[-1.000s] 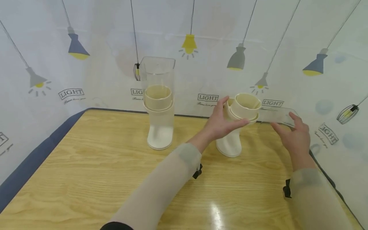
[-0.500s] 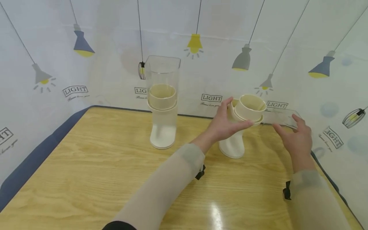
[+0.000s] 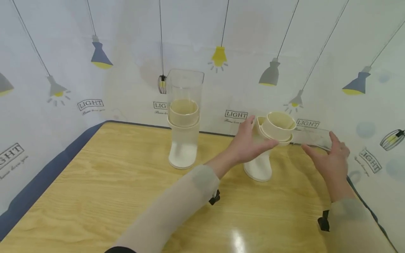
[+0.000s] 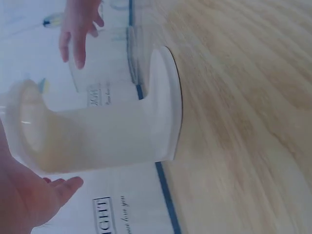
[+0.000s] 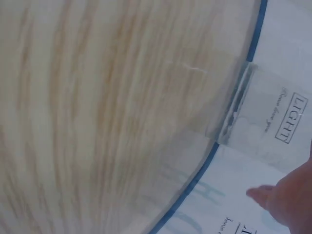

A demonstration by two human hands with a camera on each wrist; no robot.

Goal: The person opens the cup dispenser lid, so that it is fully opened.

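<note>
The left hand (image 3: 246, 143) has its grip on the head of a cream dispenser stand (image 3: 261, 165), thumb across the front and fingers on the far side, just under the short round collar (image 3: 278, 131) that opens upward. That stand is upright on the wooden surface (image 3: 104, 196), its foot set down flat. At three o'clock from it, the right hand (image 3: 332, 160) keeps a wide grip, thumb and index finger well apart beside a clear container (image 3: 311, 136) near the back edge; whether the fingertips touch it cannot be told. From the left hand, at about ten o'clock and well apart, a second dispenser stand (image 3: 182, 154) is upright with a tall clear hopper (image 3: 186, 82) on top, around its cream collar (image 3: 183, 119). Pale sleeves (image 3: 174, 207) reach in from six o'clock, each with a black strap (image 3: 214, 197) near the cuff. At twelve o'clock, behind everything, hangs a whitish backdrop (image 3: 126, 52) printed with pendant lamps (image 3: 219, 57) and the word "LIGHT", meeting the surface along a dark blue edge (image 3: 47, 170).
</note>
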